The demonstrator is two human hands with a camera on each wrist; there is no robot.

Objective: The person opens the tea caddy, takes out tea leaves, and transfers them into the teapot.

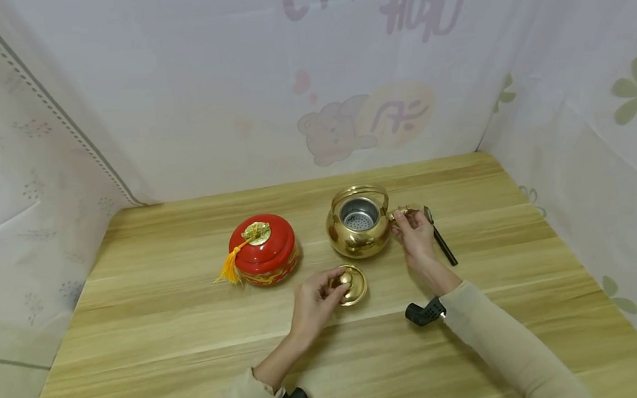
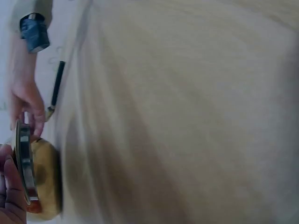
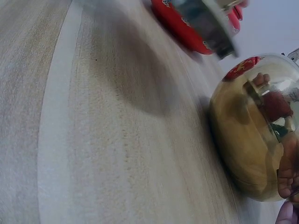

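A gold teapot [image 1: 354, 245] stands uncovered on the table with its strainer [image 1: 360, 221] showing and its loop handle upright. My left hand [image 1: 315, 301] pinches the knob of the round gold lid [image 1: 361, 286], in front of the pot. The left wrist view shows that lid [image 2: 26, 163] tilted on edge, close to the fingers. To the pot's right, my right hand [image 1: 418, 240] pinches the spout between thumb and fingers. At the right wrist view's edge, only the fingertips show against the shiny teapot [image 3: 247, 135].
A red lidded jar [image 1: 264, 257] with a yellow tassel [image 1: 229, 266] stands left of the teapot. A slim black-handled tool [image 1: 445, 247] lies right of the right hand. Printed cloth walls [image 1: 209, 108] border the wooden table [image 1: 168, 330] at the back and sides.
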